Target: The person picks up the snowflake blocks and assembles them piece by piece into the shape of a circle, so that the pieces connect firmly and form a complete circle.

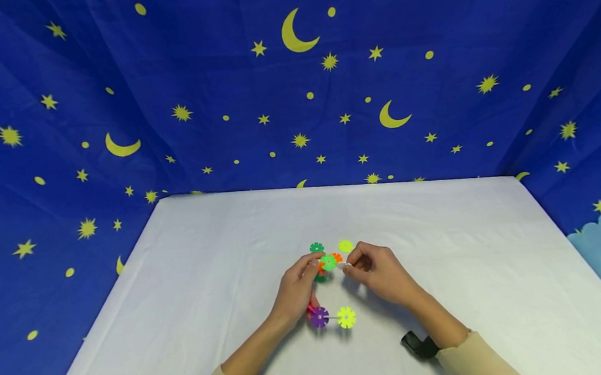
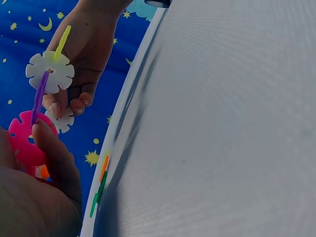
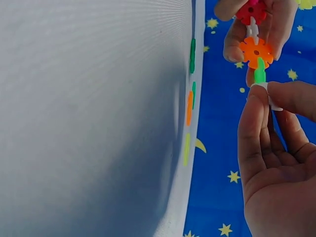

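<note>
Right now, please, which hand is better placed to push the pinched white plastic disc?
Probably the right hand: it pinches that white disc beside the light-green disc; the left hand holds joined coloured discs.

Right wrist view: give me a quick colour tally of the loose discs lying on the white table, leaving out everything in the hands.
Green discs: 2
Orange disc: 1
Yellow disc: 1
Total: 4

Smooth plastic discs (image 1: pixel 346 312), matt tablecloth (image 1: pixel 442 241)
</note>
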`<state>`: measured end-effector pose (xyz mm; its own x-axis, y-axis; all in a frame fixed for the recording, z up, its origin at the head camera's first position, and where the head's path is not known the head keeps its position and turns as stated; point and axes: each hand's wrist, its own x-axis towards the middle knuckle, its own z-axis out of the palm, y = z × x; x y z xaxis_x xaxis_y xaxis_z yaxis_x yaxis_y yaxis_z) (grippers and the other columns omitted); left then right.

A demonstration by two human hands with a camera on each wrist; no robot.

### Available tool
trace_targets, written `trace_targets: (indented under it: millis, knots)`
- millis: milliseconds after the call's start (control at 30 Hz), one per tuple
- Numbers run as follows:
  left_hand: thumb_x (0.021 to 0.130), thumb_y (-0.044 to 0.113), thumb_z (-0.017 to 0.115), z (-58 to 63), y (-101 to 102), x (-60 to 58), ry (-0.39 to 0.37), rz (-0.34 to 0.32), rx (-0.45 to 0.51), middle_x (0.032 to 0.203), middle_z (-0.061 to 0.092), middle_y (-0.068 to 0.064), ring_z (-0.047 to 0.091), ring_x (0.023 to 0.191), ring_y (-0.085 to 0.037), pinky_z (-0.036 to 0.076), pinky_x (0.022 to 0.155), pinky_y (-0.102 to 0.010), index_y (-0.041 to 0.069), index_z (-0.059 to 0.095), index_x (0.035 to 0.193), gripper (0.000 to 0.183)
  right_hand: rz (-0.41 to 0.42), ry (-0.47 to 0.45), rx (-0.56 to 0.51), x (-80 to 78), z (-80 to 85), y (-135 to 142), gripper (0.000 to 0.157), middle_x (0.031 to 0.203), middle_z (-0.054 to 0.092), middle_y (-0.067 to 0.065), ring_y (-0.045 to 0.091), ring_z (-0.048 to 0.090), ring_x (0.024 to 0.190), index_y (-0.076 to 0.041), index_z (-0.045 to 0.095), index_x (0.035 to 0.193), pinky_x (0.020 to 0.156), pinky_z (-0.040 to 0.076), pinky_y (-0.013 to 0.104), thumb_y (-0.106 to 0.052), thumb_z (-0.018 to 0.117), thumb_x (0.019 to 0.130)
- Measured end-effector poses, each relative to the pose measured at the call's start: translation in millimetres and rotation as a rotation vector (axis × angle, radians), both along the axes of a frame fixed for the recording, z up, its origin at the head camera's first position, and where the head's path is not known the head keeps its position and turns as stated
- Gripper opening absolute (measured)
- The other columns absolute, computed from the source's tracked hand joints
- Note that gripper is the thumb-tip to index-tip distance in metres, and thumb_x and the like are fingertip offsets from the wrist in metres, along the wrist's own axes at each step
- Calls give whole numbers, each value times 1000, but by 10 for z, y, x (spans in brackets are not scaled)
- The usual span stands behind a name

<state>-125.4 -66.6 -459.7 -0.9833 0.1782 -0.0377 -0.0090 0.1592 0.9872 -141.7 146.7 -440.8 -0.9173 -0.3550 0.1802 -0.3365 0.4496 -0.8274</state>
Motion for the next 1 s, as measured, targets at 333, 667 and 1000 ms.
trace_targets:
  millis: [333, 667, 1000]
  knots:
    - [103, 38, 44, 16, 5, 13, 1, -23, 22, 101, 65, -17, 48, 37, -14, 41, 32, -29, 15, 58, 132, 39, 11, -7, -5, 1, 11, 12, 12, 77, 63, -6, 12, 61, 68, -18, 61, 86, 59, 52, 29, -21, 72, 88]
    - [103, 38, 44, 15, 4, 14, 15, -31, 11, 100, 65, -15, 47, 36, -13, 41, 32, -28, 15, 58, 132, 40, 16, 56, 3, 16, 3, 8, 14, 77, 62, -8, 10, 60, 68, -17, 60, 83, 60, 52, 28, -17, 74, 86]
    - [104, 36, 42, -17, 19, 17, -5, -64, 44, 104, 66, -16, 46, 35, -14, 38, 30, -27, 18, 56, 134, 37, 39, 102, 12, 18, 4, -3, 14, 78, 61, -9, 8, 59, 68, -17, 60, 83, 61, 52, 26, -14, 73, 87]
